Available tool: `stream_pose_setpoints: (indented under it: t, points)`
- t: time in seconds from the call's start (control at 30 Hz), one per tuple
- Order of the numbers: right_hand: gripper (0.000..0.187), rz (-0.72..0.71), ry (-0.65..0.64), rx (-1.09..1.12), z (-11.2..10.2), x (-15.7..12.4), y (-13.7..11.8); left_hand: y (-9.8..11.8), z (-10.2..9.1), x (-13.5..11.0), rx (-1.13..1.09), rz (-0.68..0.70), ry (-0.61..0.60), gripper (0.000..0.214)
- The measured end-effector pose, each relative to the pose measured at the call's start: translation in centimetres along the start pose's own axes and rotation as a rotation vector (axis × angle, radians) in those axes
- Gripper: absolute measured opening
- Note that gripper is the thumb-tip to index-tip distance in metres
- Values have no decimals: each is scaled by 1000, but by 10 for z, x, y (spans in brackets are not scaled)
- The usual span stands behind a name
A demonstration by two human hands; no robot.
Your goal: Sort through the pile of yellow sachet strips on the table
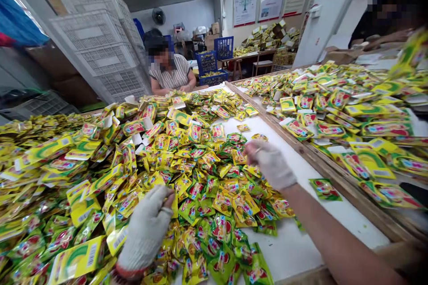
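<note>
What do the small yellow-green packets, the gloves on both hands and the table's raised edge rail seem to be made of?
Small yellow-green packets: glossy plastic film, judging by glare and crinkles. White gloves on left hand and right hand: knitted fabric, matte, apparently textured. Raised edge rail: bare wood, brown, seemingly grained.

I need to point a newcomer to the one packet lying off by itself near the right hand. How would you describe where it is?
Start at the white table with the big packet heap, and find the wooden rail along its right side. Just beside the rail, right of the gloved right hand, lies a lone green packet: it alone lies flat on bare white, touching no other.
</note>
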State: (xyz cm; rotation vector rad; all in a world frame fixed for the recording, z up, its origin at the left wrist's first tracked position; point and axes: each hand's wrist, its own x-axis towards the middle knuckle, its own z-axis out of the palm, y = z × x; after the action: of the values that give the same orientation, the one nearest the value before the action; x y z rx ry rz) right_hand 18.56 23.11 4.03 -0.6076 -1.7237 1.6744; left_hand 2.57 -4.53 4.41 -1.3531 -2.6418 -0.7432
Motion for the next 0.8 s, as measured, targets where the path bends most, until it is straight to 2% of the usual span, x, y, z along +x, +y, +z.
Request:
stream_pose_setpoints:
  t: [0.03,0.07,0.13,0.2,0.3,0.43,0.53,0.6,0.67,0.73,0.8]
  points:
    - [23,24,-118,-193,16,-3,11,12,10,8,-11,19,-32,24]
    - [23,-26,-203,-334,32,-7,22,23,20,16,-8,29,-61,23]
    - [32,-161,-311,-549,54,-13,40,39,35,31,13,33,-81,17]
    - [42,-226,-367,-686,65,-15,49,48,45,42,21,19,-75,14]
    - [32,-237,-371,-716,64,-14,49,50,52,47,-66,-35,-79,23]
    - [22,-144,-366,-567,54,-9,40,49,58,40,-520,-91,-181,26]
    - [21,-102,-439,-548,48,-8,37,53,60,36,-641,-123,-231,28]
    - [24,-148,-467,-610,44,-7,36,56,59,35,-585,-142,-192,31]
    - [24,-173,-392,-709,38,-5,35,59,58,34,-461,-101,-138,30]
    - [23,-164,-254,-752,31,-1,34,62,59,31,-261,38,-135,22]
    - [26,-148,-168,-719,25,2,32,67,65,27,-28,213,-186,8]
